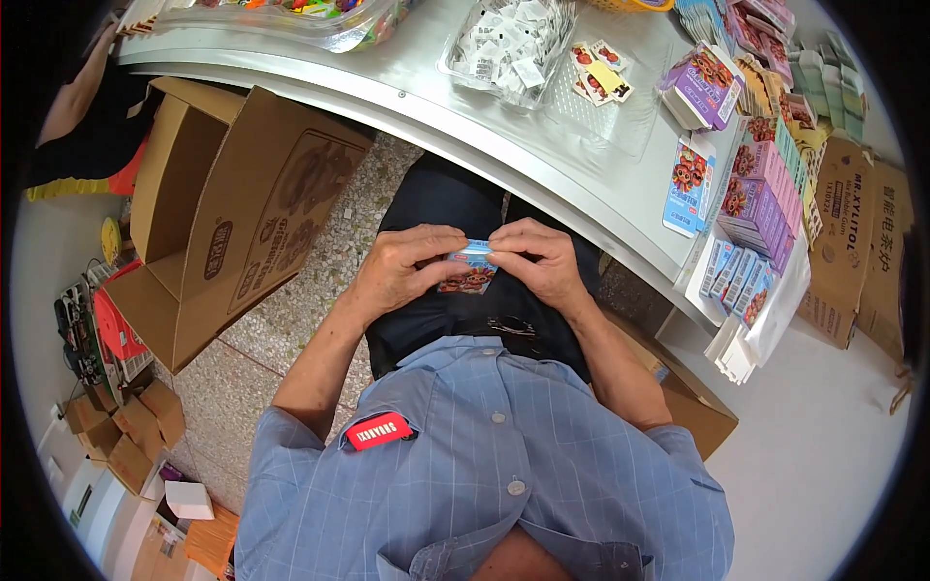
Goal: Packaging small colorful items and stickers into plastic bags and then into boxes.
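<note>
Above my lap I hold a small blue printed carton between both hands. My left hand grips its left side, with the thumb across the front near the top. On the other side my right hand pinches the upper right corner, thumb and fingertips at the top edge. A pale strip shows along that top edge; whether the flap is fully folded in, I cannot tell. Fingers cover both upper corners.
A metal-edged table spans the far side. On it stand a clear tray of white sachets, a tray with printed cards, a flat blue carton and stacked purple cartons. A large cardboard box stands left.
</note>
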